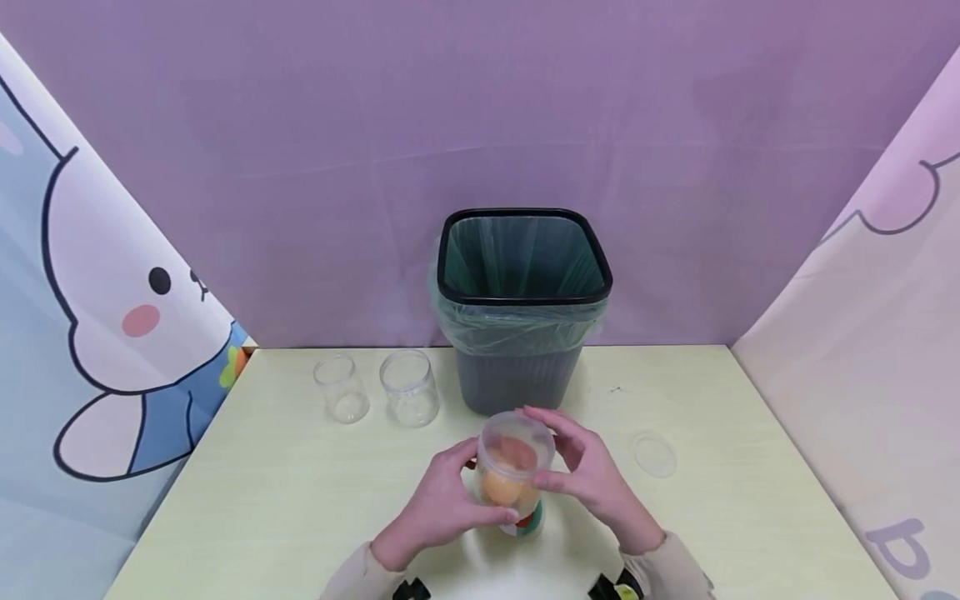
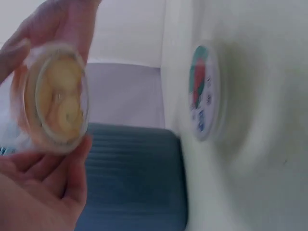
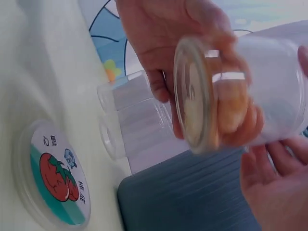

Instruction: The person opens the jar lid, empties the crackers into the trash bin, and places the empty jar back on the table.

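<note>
A clear plastic jar [image 1: 516, 465] with several round orange-yellow pieces in its bottom is lifted above the table between the two hands. My left hand [image 1: 450, 502] grips it from the left, the thumb across its near side. On the right, my right hand [image 1: 588, 473] holds it near the rim, fingers at the far side and thumb in front. Below the jar, apart from it, a round lid-like disc [image 3: 60, 178] with a tomato picture on white and green lies on the table. The right wrist view [image 3: 231, 106] blurs the jar's contents.
A dark bin [image 1: 517, 375] with a black rim and a clear liner stands behind the hands. To its left are two clear empty jars [image 1: 410, 392]. A clear round disc [image 1: 655, 455] lies at the right. Cloth walls surround the pale table [image 1: 247, 500].
</note>
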The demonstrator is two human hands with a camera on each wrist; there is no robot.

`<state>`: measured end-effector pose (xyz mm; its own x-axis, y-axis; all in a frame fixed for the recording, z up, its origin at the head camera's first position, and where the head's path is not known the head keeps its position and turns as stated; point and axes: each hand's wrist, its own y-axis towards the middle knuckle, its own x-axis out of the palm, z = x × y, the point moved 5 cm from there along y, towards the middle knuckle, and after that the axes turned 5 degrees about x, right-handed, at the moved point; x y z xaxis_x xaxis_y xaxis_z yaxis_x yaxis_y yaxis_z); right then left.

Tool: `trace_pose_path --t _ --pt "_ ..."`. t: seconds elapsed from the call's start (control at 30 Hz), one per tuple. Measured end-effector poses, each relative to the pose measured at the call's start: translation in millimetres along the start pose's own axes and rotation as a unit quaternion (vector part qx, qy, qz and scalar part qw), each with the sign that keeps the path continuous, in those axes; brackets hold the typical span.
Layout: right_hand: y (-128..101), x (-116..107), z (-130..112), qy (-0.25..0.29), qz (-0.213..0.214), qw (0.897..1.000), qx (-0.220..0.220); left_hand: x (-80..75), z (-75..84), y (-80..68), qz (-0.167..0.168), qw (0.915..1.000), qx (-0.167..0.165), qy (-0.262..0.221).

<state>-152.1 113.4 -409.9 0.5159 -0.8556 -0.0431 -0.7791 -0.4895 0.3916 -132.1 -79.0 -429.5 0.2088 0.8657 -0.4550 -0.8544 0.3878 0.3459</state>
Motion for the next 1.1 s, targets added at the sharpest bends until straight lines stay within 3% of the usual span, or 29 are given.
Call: trace_pose_path --t 0.1,0.2,0.27,0.33,0.47,0.6,0.7,0.77,0.83,0.9,1.0,1.1 --pt "2 1 7 0.100 -0.066 0.993 0.004 -3.3 3.9 -0.4 -0.050 0.9981 0.027 -0.024" --pt "3 4 13 0.187 -0.140 0.972 0.014 -3.9 6.9 -1.2 -0.110 0.9911 0.054 -0.053" --pt "4 6 15 0.217 -0.174 0.960 0.017 -3.2 8.1 -1.7 -0.139 0.9852 0.075 -0.066" --pt "5 6 18 0.227 -0.189 0.955 0.020 -2.9 9.0 -1.7 -0.149 0.9824 0.091 -0.067" --pt "3 0 23 0.224 -0.158 0.961 0.039 -4.6 7.9 -1.8 -0.108 0.9888 0.088 -0.054" --pt "1 -4 25 0.195 -0.085 0.976 0.050 -6.4 2.7 -3.3 -0.016 0.9995 0.026 0.004" --pt "0 0 21 0.145 -0.024 0.988 0.039 -6.3 0.9 -5.3 0.053 0.9962 -0.016 0.068" --pt "0 6 17 0.103 0.009 0.994 0.032 -4.7 1.6 -5.7 0.077 0.9920 -0.022 0.098" --pt "1 11 13 0.055 0.031 0.997 0.034 -2.2 2.9 -5.2 0.078 0.9906 -0.016 0.111" --pt "2 15 9 0.024 0.037 0.998 0.041 0.5 4.0 -3.7 0.056 0.9935 0.001 0.099" --pt "4 16 3 0.031 0.016 0.998 0.043 2.0 3.4 -2.2 0.005 0.9992 0.011 0.037" --pt "4 11 0 0.067 -0.010 0.997 0.034 -0.7 2.5 -2.7 -0.032 0.9993 0.004 -0.018"
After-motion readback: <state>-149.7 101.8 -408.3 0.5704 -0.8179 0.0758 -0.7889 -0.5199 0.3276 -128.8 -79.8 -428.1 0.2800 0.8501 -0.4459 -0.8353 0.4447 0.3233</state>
